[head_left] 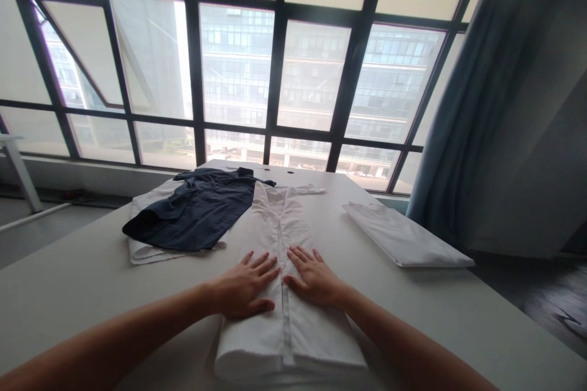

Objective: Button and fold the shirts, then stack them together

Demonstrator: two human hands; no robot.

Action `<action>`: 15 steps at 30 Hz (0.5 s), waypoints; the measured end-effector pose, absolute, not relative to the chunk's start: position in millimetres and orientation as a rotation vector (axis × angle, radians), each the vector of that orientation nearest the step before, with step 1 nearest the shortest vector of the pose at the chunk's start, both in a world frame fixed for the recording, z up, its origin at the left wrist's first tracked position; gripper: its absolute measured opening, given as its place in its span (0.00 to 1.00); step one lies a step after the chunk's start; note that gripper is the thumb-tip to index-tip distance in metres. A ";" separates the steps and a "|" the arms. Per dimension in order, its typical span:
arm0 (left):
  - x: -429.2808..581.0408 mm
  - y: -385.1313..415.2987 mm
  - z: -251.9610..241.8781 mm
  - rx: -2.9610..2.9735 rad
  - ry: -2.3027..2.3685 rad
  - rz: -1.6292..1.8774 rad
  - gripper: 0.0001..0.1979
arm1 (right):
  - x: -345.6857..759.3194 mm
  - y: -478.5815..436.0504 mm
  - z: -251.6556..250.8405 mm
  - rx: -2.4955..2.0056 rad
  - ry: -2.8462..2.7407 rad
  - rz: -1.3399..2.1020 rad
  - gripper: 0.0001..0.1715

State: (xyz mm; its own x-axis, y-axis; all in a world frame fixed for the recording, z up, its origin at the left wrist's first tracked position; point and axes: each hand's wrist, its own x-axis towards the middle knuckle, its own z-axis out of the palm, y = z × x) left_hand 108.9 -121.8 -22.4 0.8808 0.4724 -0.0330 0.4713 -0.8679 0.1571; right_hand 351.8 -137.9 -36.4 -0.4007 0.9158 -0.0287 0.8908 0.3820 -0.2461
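A white shirt (279, 226) lies folded lengthwise down the middle of the white table (68, 281), its button placket facing up. My left hand (245, 287) rests flat on the shirt's left half, fingers spread. My right hand (314, 278) lies flat on the right half, fingers stretched out. The two hands sit side by side, just either side of the placket, and neither holds anything.
A dark navy shirt (197, 211) lies loosely over another white garment (144, 250) at the left of the table. A folded white cloth (406, 235) sits at the right. Large grid windows stand behind, a blue curtain (486, 91) hangs at the right.
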 end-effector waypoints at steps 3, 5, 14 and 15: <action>110.1 -141.9 -21.7 2.885 0.680 0.038 0.44 | 351.5 -140.3 -32.7 -1.675 -2.505 0.343 0.48; 107.1 -157.5 -24.1 2.865 0.642 0.051 0.45 | 351.3 -141.7 -30.9 -1.688 -2.495 0.349 0.48; 91.7 -188.2 -5.6 2.731 0.541 0.134 0.36 | 339.0 -159.4 -23.3 -1.724 -2.485 0.383 0.46; 91.8 -183.8 -0.8 2.699 0.511 0.183 0.30 | 336.6 -164.0 -18.7 -1.729 -2.488 0.371 0.46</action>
